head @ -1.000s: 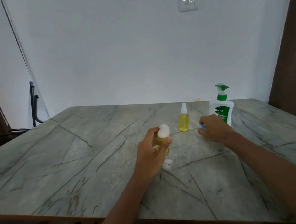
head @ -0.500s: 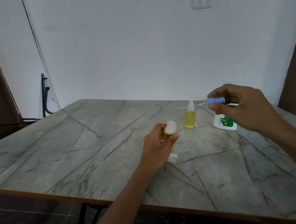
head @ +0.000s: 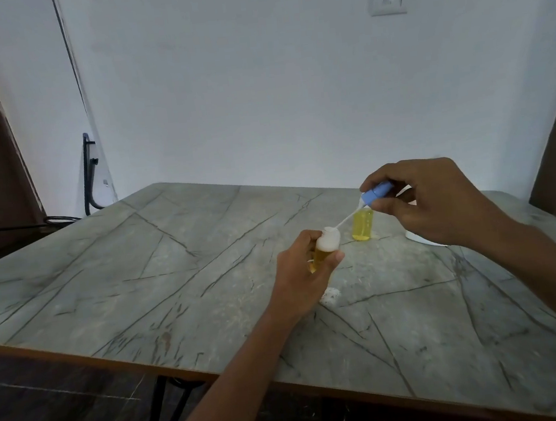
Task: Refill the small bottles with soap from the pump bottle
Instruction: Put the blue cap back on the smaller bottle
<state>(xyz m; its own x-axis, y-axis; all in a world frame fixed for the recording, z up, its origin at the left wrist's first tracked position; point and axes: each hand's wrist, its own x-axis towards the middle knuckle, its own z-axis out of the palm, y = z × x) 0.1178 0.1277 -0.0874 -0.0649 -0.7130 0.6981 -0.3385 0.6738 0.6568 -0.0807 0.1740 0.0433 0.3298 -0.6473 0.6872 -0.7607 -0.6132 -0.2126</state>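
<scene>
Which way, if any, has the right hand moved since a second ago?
Yes. The right hand rose and swung left: then low and right of the standing bottle, now above it, bringing the blue cap to the held bottle.

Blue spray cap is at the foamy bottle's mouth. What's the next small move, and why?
Probably tilt the blue plastic spray cap upright and lower it so its thin white tube slides into the small clear bottle of yellow soap. The tube's tip only reaches the foam-topped mouth, slanted; the right hand pinches the cap, the left hand grips the bottle.
</scene>
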